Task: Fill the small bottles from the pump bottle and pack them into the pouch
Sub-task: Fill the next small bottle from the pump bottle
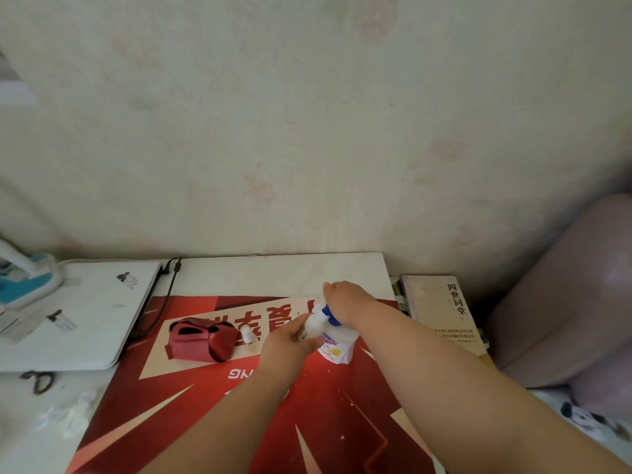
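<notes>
- The right hand (345, 299) sat on top of the pump bottle (333, 348), fingers curled over its blue-and-white pump head.
- The left hand (287, 343) gripped a small bottle (313, 323), tilted, right at the pump bottle's spout.
- Left of the pump bottle, the red pouch (201, 340) lay on the red poster (205, 415).
- A second small bottle (247, 335) stood between pouch and pump bottle.
- A book (444, 313) lay right of the pump bottle.

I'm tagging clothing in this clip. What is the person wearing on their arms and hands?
Nothing that shows. The left forearm and right forearm are bare to the picture's edge, with no sleeves. The left hand and right hand have no gloves, watch or visible rings.
</notes>
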{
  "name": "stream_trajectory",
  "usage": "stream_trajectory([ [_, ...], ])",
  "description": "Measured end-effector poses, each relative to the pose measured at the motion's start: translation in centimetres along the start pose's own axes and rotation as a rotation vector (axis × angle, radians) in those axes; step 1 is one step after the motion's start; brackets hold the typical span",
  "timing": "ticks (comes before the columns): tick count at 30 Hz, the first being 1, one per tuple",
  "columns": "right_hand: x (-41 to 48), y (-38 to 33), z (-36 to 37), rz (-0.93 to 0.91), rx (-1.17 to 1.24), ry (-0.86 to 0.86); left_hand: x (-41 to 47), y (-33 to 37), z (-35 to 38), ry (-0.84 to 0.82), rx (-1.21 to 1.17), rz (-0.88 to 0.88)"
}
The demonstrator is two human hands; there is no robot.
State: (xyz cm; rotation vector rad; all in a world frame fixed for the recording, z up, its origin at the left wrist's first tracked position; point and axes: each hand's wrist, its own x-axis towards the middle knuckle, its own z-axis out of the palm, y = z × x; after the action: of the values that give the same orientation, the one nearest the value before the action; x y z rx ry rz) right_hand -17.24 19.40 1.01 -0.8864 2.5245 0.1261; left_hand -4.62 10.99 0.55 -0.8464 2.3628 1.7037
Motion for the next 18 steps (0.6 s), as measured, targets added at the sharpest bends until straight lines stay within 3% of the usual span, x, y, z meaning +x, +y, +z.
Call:
stream_trajectory([
  [18,0.08,-0.47,-0.41,0.076,0.031,-0.075,-0.16,-0.16,-0.09,0.010,0.008,0.004],
])
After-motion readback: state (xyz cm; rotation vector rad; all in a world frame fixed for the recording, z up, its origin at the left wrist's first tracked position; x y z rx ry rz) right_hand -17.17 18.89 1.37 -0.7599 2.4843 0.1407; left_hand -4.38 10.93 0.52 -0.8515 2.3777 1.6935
